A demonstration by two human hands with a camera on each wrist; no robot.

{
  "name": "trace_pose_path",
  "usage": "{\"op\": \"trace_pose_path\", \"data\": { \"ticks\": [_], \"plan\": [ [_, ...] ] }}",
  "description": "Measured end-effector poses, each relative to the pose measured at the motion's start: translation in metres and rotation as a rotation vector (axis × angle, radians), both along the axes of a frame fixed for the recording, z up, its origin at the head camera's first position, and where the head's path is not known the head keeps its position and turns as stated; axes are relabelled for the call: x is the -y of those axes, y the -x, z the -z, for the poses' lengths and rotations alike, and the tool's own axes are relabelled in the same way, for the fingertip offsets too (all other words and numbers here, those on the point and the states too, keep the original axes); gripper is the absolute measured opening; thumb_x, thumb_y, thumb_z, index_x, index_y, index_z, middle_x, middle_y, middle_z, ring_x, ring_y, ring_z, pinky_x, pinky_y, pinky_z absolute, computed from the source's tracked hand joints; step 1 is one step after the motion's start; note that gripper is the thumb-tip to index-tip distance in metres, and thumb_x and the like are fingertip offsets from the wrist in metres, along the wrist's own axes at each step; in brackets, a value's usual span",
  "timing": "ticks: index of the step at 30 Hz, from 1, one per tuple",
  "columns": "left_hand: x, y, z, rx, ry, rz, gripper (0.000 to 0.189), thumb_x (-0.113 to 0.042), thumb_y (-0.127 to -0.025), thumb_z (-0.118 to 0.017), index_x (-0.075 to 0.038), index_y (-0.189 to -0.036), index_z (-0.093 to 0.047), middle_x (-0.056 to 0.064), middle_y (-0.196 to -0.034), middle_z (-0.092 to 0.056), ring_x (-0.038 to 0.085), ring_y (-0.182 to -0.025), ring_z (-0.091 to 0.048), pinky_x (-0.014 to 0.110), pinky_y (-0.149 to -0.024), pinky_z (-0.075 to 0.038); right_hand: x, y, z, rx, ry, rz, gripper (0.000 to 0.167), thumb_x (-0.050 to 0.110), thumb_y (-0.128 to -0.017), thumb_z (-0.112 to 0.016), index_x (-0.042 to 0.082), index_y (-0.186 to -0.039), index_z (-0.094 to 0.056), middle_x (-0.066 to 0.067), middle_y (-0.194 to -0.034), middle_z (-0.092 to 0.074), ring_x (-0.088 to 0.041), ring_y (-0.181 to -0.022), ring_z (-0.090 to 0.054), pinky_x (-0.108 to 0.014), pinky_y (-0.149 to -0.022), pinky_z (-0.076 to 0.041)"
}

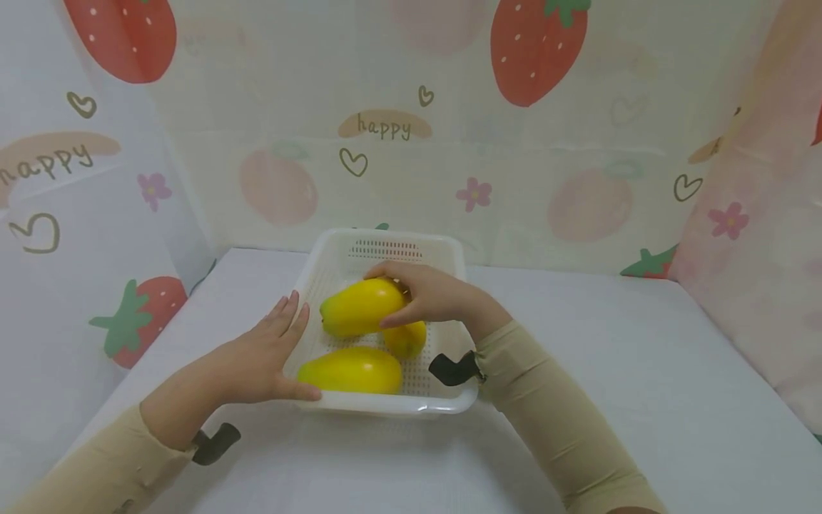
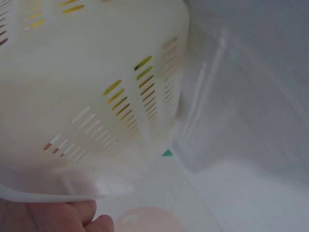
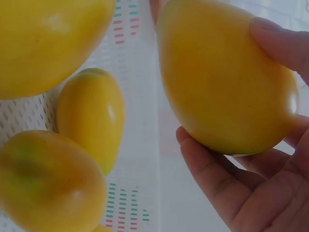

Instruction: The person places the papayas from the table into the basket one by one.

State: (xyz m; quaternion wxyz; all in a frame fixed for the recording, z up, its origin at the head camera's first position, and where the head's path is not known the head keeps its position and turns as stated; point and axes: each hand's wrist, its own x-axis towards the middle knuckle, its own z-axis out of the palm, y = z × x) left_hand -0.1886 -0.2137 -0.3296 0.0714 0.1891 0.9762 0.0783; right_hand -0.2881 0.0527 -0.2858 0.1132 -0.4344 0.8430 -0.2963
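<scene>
My right hand [image 1: 443, 293] grips a yellow papaya [image 1: 359, 307] with a greenish tip, over the inside of a white slotted plastic basket [image 1: 385, 405]. In the right wrist view the thumb lies on one side of this papaya [image 3: 222, 77] and fingers on the other. A second papaya [image 1: 353, 370] lies along the basket's front wall, and a smaller yellow fruit [image 1: 407, 343] shows partly below my right hand. My left hand [image 1: 253, 360] rests at the basket's left front corner, fingers extended along the side, thumb on the front rim. In the left wrist view, fingers [image 2: 58, 217] touch the rim.
The basket stands on a white-covered table [image 1: 610, 371], near a back cloth [image 1: 411, 178] printed with strawberries and hearts. Similar cloth hangs at both sides. Through the basket's slots [image 2: 118, 99], yellow and green show in the left wrist view.
</scene>
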Motion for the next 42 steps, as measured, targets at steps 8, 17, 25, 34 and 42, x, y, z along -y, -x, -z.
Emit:
{"op": "trace_pose_path", "data": {
  "ticks": [8,17,25,34,42],
  "plan": [
    [0.0,0.0,0.0,0.0,-0.006,0.003,0.127,-0.086,-0.058,-0.046,-0.005,-0.147,-0.004,0.015,-0.152,0.01,0.034,-0.139,0.004,0.055,-0.106,-0.016,0.0,0.002,0.002,0.141,-0.031,0.054,0.059,0.026,-0.082,-0.068,0.027,-0.134,-0.039,-0.003,-0.133,-0.047,-0.02,-0.114,-0.053,-0.034,-0.094,-0.044],
    [0.0,0.002,0.001,0.004,-0.009,-0.004,0.128,-0.086,-0.057,-0.047,-0.006,-0.147,-0.002,0.015,-0.152,0.011,0.034,-0.139,0.004,0.055,-0.106,-0.015,-0.004,0.004,0.001,0.14,0.003,0.053,0.048,0.027,-0.082,-0.069,0.025,-0.126,-0.048,0.005,-0.122,-0.053,-0.013,-0.108,-0.055,-0.029,-0.091,-0.045],
    [0.0,0.003,0.001,0.004,-0.01,-0.003,0.128,-0.086,-0.057,-0.047,-0.006,-0.147,-0.003,0.015,-0.152,0.011,0.034,-0.139,0.004,0.055,-0.106,-0.015,-0.004,0.003,0.001,0.145,0.032,0.046,0.046,0.025,-0.083,-0.068,0.025,-0.125,-0.05,0.004,-0.12,-0.054,-0.018,-0.108,-0.056,-0.03,-0.09,-0.047],
    [0.0,-0.001,-0.001,0.006,-0.031,0.011,0.125,-0.084,-0.06,-0.047,-0.005,-0.147,-0.002,0.016,-0.152,0.011,0.035,-0.138,0.004,0.055,-0.106,-0.016,-0.015,0.001,-0.01,0.102,0.065,0.047,0.044,0.025,-0.084,-0.067,0.023,-0.125,-0.051,0.003,-0.121,-0.054,-0.015,-0.106,-0.057,-0.029,-0.09,-0.047],
    [0.001,0.001,0.0,0.0,-0.033,0.012,0.126,-0.084,-0.06,-0.048,-0.004,-0.146,-0.002,0.016,-0.152,0.011,0.035,-0.138,0.005,0.055,-0.106,-0.016,-0.03,0.0,-0.017,0.127,0.08,0.076,0.048,0.026,-0.083,-0.067,0.023,-0.128,-0.049,0.002,-0.124,-0.053,-0.014,-0.108,-0.056,-0.031,-0.088,-0.048]
  ]
}}
